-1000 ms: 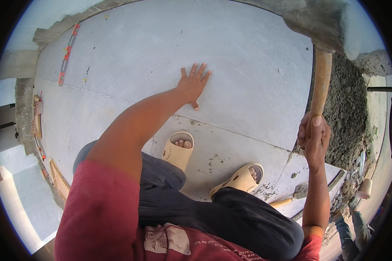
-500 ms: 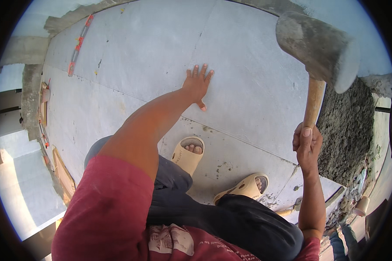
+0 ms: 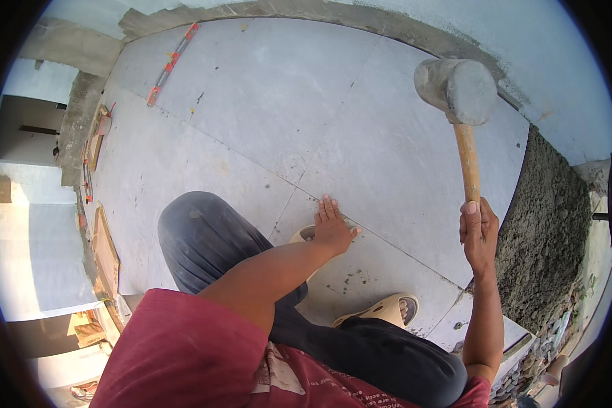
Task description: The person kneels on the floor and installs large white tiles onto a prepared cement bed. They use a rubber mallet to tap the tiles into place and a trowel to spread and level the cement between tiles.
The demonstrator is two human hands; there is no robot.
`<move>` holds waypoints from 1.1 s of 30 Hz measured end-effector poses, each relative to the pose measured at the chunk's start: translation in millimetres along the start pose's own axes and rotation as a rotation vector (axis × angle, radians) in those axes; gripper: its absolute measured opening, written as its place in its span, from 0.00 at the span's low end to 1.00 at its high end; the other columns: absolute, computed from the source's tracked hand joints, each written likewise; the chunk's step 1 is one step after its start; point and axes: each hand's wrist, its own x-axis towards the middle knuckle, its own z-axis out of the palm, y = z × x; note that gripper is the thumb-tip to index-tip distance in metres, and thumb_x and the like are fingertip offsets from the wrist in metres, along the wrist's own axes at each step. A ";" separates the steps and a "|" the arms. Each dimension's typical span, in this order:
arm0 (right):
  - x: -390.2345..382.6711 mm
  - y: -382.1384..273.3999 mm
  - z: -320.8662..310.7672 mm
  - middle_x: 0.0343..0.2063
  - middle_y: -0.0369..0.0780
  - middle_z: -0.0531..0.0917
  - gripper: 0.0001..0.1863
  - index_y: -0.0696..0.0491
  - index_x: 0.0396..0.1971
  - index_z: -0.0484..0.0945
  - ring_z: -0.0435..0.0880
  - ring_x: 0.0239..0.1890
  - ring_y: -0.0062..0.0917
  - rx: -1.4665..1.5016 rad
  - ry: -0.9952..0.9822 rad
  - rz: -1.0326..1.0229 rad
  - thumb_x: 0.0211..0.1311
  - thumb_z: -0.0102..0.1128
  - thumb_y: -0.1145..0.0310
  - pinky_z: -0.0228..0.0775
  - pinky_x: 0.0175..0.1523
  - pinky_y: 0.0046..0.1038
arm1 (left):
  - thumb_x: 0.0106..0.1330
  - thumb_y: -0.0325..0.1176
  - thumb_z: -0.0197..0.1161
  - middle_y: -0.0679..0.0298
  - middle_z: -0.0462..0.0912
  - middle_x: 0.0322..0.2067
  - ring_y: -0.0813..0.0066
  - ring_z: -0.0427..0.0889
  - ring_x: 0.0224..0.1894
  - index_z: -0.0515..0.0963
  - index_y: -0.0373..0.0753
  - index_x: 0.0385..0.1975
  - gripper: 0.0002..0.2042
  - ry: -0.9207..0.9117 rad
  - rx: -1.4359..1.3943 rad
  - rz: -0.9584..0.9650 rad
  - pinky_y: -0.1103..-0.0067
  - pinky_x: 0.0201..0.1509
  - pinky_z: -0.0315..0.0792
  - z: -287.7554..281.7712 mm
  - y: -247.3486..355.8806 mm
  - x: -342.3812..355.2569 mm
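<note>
In my right hand (image 3: pixel 480 231) is the wooden handle of a mallet (image 3: pixel 470 92); my fingers are wrapped round it, and its thick grey head is up above the tiles. My left hand (image 3: pixel 333 226) lies with spread fingers at the joint between large grey floor tiles (image 3: pixel 401 149), just in front of my left sandal. That sandal is partly hidden behind the hand and forearm. The right sandal (image 3: pixel 387 309), beige, stands on a tile speckled with dark crumbs.
A red and grey spirit level (image 3: pixel 173 64) lies on the far left tiles. Wet grey mortar (image 3: pixel 544 231) spreads along the right side, beside the tile edge. A pale blue wall (image 3: pixel 544 61) closes off the far side. Wooden boards (image 3: pixel 106 251) lie along the left edge.
My left hand has moved from the middle of the large tile back toward me, to the joint near my feet. The mallet head has shifted leftward in view, still raised.
</note>
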 end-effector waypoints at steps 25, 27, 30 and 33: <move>101.0 18.2 -30.7 0.18 0.30 0.70 0.26 0.54 0.32 0.70 0.68 0.16 0.11 0.340 0.430 -0.379 0.75 0.44 0.44 0.63 0.21 0.18 | 0.45 0.63 0.76 0.48 0.25 0.76 0.32 0.32 0.75 0.29 0.53 0.76 0.68 0.101 0.201 0.338 0.34 0.65 0.56 -181.0 130.8 93.6; 109.7 113.7 -18.8 0.15 0.30 0.69 0.26 0.52 0.33 0.70 0.68 0.16 0.14 0.157 0.496 -0.211 0.74 0.44 0.41 0.61 0.20 0.18 | 0.44 0.63 0.77 0.49 0.21 0.75 0.30 0.28 0.74 0.28 0.54 0.76 0.68 0.037 0.177 0.323 0.36 0.65 0.58 -176.9 145.9 96.0; 116.5 153.2 -36.5 0.14 0.32 0.69 0.29 0.54 0.25 0.70 0.67 0.13 0.16 -0.175 0.371 0.131 0.72 0.47 0.40 0.61 0.16 0.23 | 0.44 0.63 0.77 0.49 0.21 0.75 0.29 0.27 0.74 0.27 0.54 0.76 0.69 0.019 0.188 0.354 0.38 0.65 0.61 -174.9 153.5 99.3; 132.1 45.1 -54.5 0.13 0.31 0.68 0.28 0.52 0.24 0.70 0.64 0.11 0.13 0.164 0.262 0.202 0.72 0.49 0.41 0.59 0.15 0.21 | 0.44 0.63 0.77 0.51 0.21 0.75 0.29 0.28 0.74 0.26 0.54 0.75 0.69 0.016 0.215 0.295 0.39 0.65 0.63 -173.3 140.5 101.2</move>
